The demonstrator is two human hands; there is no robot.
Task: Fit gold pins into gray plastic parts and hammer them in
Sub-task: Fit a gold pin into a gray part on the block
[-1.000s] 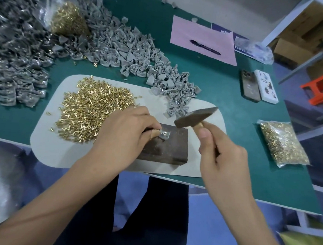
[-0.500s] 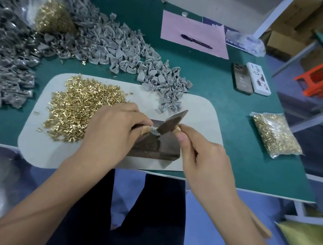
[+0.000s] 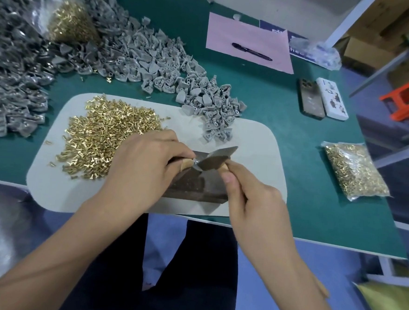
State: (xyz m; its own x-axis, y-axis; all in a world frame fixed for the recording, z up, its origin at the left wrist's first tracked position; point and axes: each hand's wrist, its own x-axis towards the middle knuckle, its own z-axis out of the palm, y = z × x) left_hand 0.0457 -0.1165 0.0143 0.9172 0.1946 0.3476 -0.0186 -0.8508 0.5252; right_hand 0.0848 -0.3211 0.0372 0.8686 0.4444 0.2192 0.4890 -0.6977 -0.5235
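1. I see my left hand (image 3: 144, 165) at frame centre, fingers curled, pinching a small gray part (image 3: 195, 163) against the dark block (image 3: 196, 185). The part lies just right of the left fingertips, mostly hidden; I cannot make out its pin or its long axis.
2. My right hand (image 3: 251, 201) grips the hammer (image 3: 216, 159) close under the head, fingers wrapped round the handle. The head slants from lower left to upper right, and its lower end is at the part, touching or just above; I cannot tell which.
3. The blow, I judge, turns on that narrow spot: the part lies between the left fingertips and the hammer face, so the left hand is nearer and most at risk.
4. Supplies: loose pins (image 3: 102, 143) are heaped on the pale mat (image 3: 259, 158), left of the left hand; gray parts (image 3: 211, 116) are piled above the block.
5. Writing: the blue sheet (image 3: 296, 43) in the upper right carries white letters, too cut off to read. The pink paper (image 3: 245, 36) under the pen (image 3: 252, 51) looks blank. The white phone case (image 3: 332, 98) shows dark figures, not legible.
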